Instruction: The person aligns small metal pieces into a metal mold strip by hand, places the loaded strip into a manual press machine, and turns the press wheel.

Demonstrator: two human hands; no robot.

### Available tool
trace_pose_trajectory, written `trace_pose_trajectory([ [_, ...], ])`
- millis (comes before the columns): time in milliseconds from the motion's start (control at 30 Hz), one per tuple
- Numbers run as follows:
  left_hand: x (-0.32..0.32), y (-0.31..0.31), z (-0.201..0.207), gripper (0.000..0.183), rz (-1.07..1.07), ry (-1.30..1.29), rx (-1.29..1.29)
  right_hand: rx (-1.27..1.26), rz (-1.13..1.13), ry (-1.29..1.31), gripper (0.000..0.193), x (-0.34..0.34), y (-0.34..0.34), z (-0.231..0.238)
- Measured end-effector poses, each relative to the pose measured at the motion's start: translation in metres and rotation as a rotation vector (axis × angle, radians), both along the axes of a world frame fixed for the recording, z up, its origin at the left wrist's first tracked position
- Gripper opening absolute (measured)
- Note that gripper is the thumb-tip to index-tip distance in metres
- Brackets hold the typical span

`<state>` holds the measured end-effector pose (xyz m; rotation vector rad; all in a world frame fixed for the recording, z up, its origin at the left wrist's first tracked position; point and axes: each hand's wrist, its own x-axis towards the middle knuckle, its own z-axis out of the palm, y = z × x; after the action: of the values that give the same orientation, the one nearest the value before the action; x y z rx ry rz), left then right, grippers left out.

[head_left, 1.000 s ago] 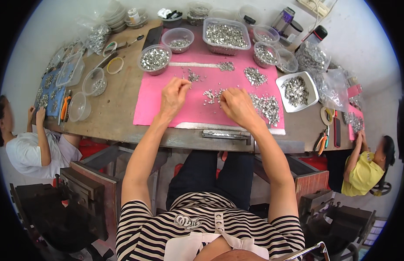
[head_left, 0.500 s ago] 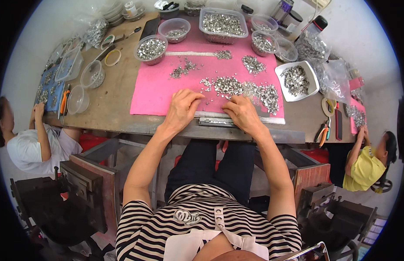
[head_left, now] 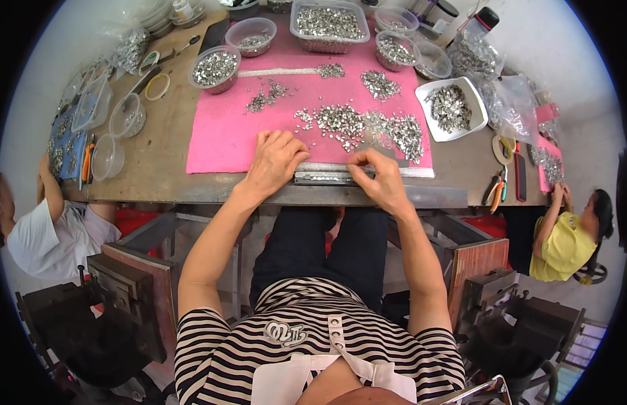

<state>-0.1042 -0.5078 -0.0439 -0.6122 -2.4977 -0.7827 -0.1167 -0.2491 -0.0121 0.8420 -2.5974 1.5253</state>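
A slim grey metal holder (head_left: 323, 178) lies along the near edge of the pink mat (head_left: 215, 138), with small shiny pieces in its groove. My left hand (head_left: 276, 160) is closed in a pinch by its left end, and what the fingertips hold, if anything, is too small to name. At the other end my right hand (head_left: 379, 178) also pinches, its thumb and forefinger close to the groove; I cannot make out anything between them. Just beyond the fingers spreads a heap of small silver metal pieces (head_left: 340, 123), running into another heap (head_left: 404, 133) to the right.
Tubs of metal pieces stand at the back, among them a large rectangular tub (head_left: 329, 42). A white square bowl (head_left: 425, 108) is at the right. Pliers (head_left: 493, 192) lie near the right edge. Co-workers sit on both sides, one in a yellow shirt (head_left: 563, 247).
The view has shifted a little, so the table sits higher and further left. Both hands have come back from the loose pieces toward the metal holder.
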Motion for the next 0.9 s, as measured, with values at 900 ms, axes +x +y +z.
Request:
trace_pose_trajectory([
  [900,0.031,0.043,0.012,0.004,-0.019,-0.192,0.405,0.242,0.009,0.559,0.017,0.026,-0.004,-0.013],
])
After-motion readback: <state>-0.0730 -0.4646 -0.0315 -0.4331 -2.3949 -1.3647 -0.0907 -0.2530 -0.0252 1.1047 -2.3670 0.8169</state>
